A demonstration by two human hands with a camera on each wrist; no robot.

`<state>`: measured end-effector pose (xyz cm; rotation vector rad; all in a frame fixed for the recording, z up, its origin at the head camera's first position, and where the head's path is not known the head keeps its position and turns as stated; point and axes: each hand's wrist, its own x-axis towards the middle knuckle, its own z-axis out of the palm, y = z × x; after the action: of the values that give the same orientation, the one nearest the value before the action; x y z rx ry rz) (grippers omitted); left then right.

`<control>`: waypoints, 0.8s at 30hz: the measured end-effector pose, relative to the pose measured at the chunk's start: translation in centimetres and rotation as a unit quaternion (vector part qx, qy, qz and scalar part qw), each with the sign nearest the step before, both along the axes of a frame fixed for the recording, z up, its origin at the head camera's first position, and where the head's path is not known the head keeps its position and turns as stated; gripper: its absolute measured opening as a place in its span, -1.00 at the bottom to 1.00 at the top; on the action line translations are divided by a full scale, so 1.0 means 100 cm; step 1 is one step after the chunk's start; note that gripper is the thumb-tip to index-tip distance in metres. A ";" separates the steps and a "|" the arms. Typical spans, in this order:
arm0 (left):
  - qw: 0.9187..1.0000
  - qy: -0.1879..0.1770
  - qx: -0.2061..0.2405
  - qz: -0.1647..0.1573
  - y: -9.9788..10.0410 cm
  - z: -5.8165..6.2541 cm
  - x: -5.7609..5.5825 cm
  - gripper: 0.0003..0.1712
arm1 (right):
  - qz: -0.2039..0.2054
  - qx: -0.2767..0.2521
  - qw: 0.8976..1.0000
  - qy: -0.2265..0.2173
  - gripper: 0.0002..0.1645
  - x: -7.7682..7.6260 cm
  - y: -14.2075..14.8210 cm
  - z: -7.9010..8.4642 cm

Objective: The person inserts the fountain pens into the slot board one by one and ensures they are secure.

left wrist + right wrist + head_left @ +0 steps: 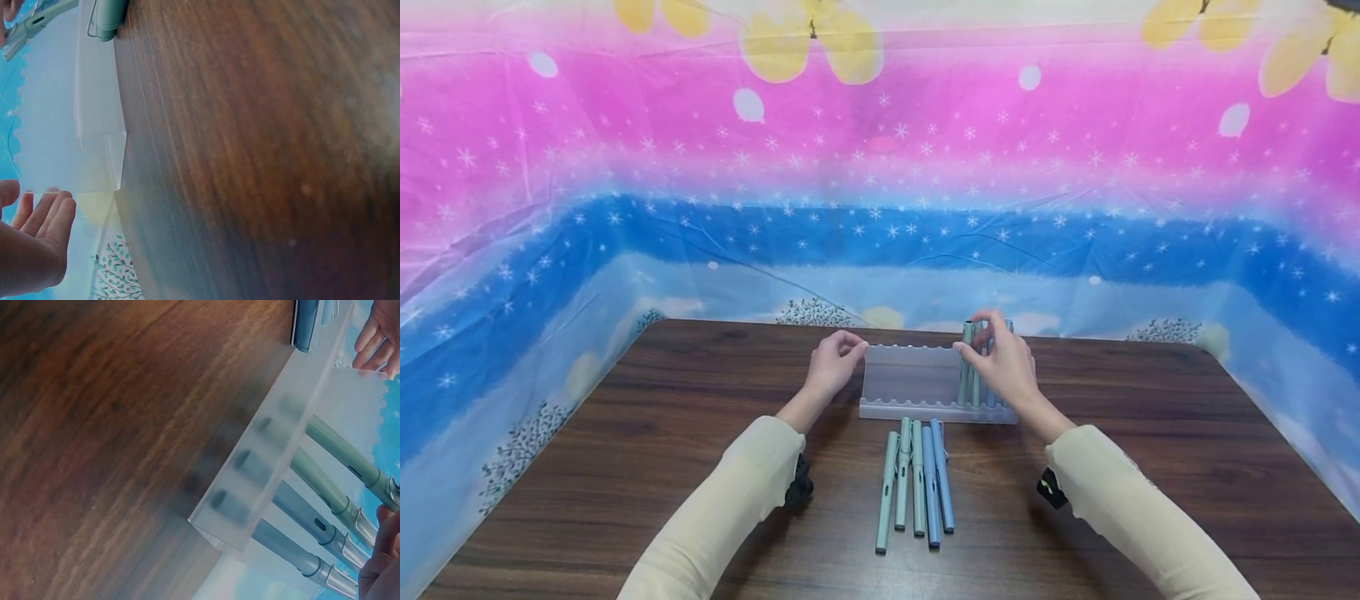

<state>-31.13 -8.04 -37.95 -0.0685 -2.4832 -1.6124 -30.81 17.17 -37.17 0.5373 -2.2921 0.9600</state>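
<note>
a printed fabric backdrop (880, 233) in pink, blue and white, with yellow butterflies and snowflakes, hangs behind a dark brown wood-grain surface (617, 442). on the surface stands a frosted, translucent plastic rack (910, 375) with scalloped edges. the left hand (835, 364) pinches the rack's upper left corner between thumb and fingers. towards the right end stand four slim pens with metal clips: two pale green pens (340, 447) and two grey-blue pens (303, 509). the right hand (1006, 358) curves its thumb and fingers around the top of the leftmost green one; i cannot tell whether they grip it. in front of the rack, three more green pens (902, 487) lie beside two blue pens (931, 492), clips towards the rack. cream sleeves (722, 500) cover both forearms.
</note>
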 end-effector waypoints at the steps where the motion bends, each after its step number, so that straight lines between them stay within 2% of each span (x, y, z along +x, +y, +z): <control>1: 1.000 0.000 -0.001 0.001 0.000 0.000 0.000 -0.81 | -0.002 0.001 1.000 -0.004 -0.50 -0.001 0.000 -0.002; 6: 1.000 -0.003 -0.003 0.002 0.000 0.000 0.001 -0.81 | -0.012 0.017 1.000 -0.022 -0.50 0.004 -0.002 0.001; 7: 1.000 -0.003 -0.003 0.001 0.000 0.000 0.001 -0.81 | -0.018 0.023 0.999 -0.029 -0.51 0.008 -0.003 0.006; 11: 1.000 -0.004 0.001 0.000 0.000 0.001 0.001 -0.81 | -0.025 0.055 0.997 -0.041 -0.50 0.008 -0.002 0.010; 18: 1.000 -0.003 -0.001 0.001 0.001 0.001 0.000 -0.80 | 0.008 0.114 0.992 -0.045 -0.45 0.004 0.008 0.013; 24: 1.000 -0.007 0.001 0.002 0.001 0.001 0.001 -0.81 | 0.031 0.132 0.987 -0.082 -0.38 -0.001 0.015 0.012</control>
<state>-31.06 -7.98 -37.86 -0.0507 -2.4909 -1.6190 -30.89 18.64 -35.97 0.6650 -2.5844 0.7564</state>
